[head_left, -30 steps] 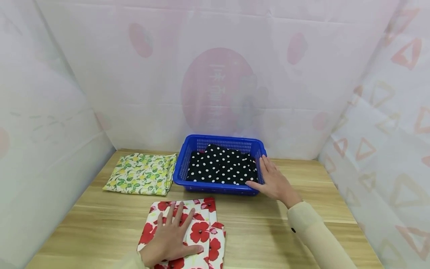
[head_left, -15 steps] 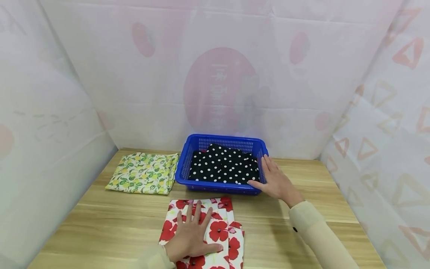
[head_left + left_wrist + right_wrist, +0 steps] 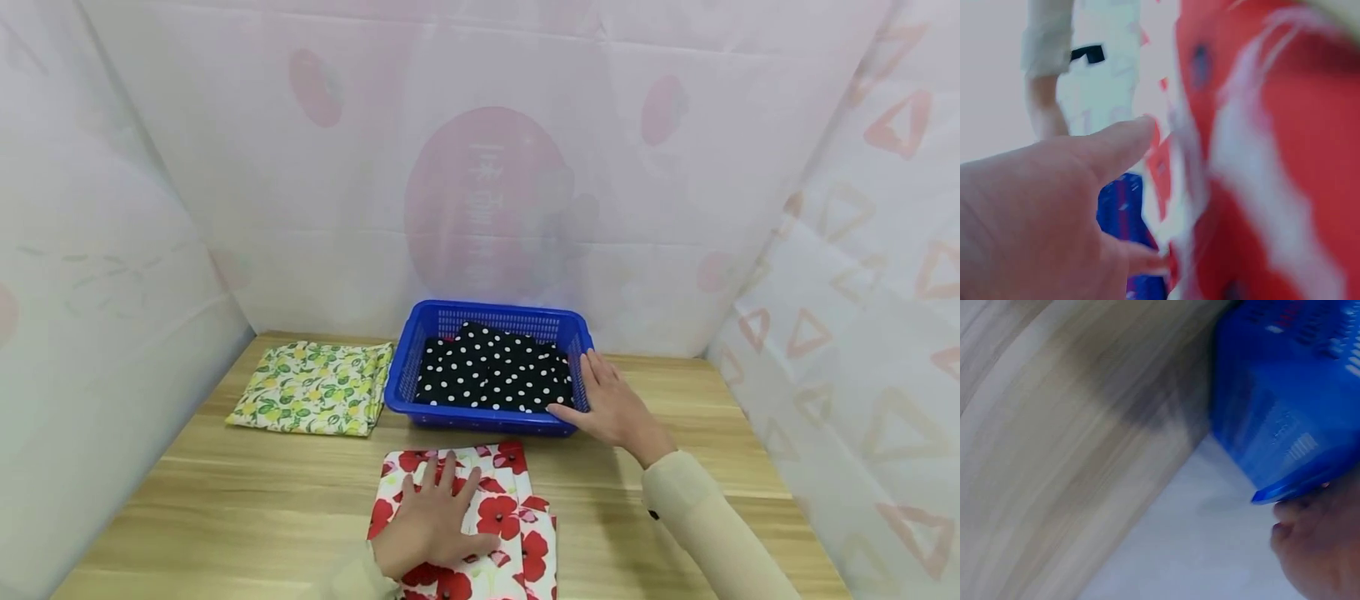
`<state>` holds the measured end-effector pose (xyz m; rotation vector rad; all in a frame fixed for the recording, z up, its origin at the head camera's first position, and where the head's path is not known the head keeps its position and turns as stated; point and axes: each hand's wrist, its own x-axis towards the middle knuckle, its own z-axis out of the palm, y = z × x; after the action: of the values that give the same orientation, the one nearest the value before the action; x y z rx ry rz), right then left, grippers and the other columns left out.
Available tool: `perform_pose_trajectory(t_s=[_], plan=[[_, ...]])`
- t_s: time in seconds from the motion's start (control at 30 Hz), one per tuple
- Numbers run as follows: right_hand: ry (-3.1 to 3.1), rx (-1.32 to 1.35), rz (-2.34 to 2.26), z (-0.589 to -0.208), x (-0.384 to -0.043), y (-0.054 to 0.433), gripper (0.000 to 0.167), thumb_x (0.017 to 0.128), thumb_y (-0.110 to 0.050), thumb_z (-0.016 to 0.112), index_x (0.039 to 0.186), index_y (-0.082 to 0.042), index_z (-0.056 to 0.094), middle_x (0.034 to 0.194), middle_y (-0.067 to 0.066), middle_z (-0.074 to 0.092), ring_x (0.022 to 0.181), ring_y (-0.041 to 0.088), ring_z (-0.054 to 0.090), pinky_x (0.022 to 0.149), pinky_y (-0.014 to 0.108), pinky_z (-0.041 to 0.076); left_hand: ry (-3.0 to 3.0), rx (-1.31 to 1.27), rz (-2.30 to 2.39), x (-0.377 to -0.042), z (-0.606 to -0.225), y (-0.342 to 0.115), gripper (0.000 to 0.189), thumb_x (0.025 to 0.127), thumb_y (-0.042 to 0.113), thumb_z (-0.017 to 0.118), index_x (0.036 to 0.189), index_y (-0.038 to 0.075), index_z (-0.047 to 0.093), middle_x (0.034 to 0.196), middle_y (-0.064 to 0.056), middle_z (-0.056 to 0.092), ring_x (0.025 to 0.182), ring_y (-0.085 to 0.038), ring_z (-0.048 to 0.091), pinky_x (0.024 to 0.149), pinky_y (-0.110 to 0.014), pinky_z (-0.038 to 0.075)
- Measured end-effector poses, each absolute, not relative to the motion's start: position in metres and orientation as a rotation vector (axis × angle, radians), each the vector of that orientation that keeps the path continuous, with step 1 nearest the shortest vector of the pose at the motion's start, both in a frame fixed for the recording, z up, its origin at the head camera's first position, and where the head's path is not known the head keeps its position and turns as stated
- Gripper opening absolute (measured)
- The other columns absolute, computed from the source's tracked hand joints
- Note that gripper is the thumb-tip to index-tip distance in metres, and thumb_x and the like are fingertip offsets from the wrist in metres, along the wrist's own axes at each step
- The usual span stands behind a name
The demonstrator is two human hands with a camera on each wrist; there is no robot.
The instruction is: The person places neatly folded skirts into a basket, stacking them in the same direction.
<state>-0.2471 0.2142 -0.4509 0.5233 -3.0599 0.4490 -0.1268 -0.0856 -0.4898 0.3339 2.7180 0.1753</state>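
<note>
My left hand (image 3: pixel 435 521) lies palm down, fingers spread, on a folded white cloth with red poppies (image 3: pixel 498 518) near the front of the table. In the left wrist view that cloth (image 3: pixel 1285 156) looms large beside the thumb. At the back stands a blue plastic basket (image 3: pixel 480 419) with black polka-dot fabric (image 3: pixel 495 367) inside. My right hand (image 3: pixel 618 408) rests on the basket's front right corner, its fingers straight along the right rim and the thumb at the front rim. The right wrist view shows the basket's outer wall (image 3: pixel 1297 394) beside the hand (image 3: pixel 1322 544).
Left of the basket lies a folded cloth with a lemon print (image 3: pixel 311 387), its right edge close to the basket. A white printed curtain (image 3: pixel 337 208) rises behind the wooden table (image 3: pixel 247 500) and along both sides.
The poppy cloth and my left hand on it have slid to the right, from front left of the basket to in front of its middle. My right hand stays on the basket.
</note>
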Motion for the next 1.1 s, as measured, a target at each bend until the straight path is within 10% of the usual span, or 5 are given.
perform_pose_trajectory(t_s=[0.2, 0.47, 0.63, 1.1], plan=[[-3.021, 0.445, 0.554, -0.430, -0.214, 0.206, 0.105, 0.099, -0.066, 0.059, 0.165, 0.006, 0.022, 0.170, 0.030, 0.027, 0.156, 0.049, 0.033, 0.125, 0.065, 0.033, 2.822, 0.507, 0.377, -0.133, -0.467, -0.114, 0.081, 0.091, 0.065, 0.071, 0.149, 0.010, 0.059, 0.160, -0.018, 0.050, 0.151, -0.044, 0.041, 0.120, -0.077, 0.029], [-2.897, 0.386, 0.663, -0.403, -0.160, 0.190, 0.058, 0.097, -0.038, 0.075, 0.133, 0.007, 0.064, 0.120, 0.020, 0.072, 0.105, 0.032, 0.071, 0.089, 0.048, 0.064, 2.948, 0.293, 0.654, -0.142, -0.447, -0.162, 0.048, 0.094, 0.041, 0.079, 0.122, 0.002, 0.072, 0.111, -0.010, 0.074, 0.092, -0.020, 0.064, 0.084, -0.044, 0.062], [-3.032, 0.375, 0.812, -0.414, -0.144, 0.189, 0.028, 0.092, -0.032, 0.081, 0.097, -0.007, 0.070, 0.073, 0.000, 0.055, 0.065, 0.011, 0.046, 0.057, 0.024, 0.039, 2.859, 0.113, 0.686, -0.143, -0.455, -0.184, 0.043, 0.093, 0.037, 0.080, 0.115, 0.001, 0.071, 0.090, -0.006, 0.066, 0.077, -0.018, 0.057, 0.070, -0.035, 0.055], [-3.265, 0.355, 1.489, -0.468, -0.133, 0.200, 0.044, 0.097, -0.038, 0.075, 0.112, 0.003, 0.077, 0.099, 0.010, 0.079, 0.092, 0.021, 0.069, 0.080, 0.042, 0.062, 2.638, -0.166, 0.898, -0.129, -0.475, -0.202, 0.034, 0.092, 0.037, 0.080, 0.083, 0.007, 0.066, 0.065, -0.003, 0.056, 0.058, -0.017, 0.049, 0.054, -0.026, 0.038]])
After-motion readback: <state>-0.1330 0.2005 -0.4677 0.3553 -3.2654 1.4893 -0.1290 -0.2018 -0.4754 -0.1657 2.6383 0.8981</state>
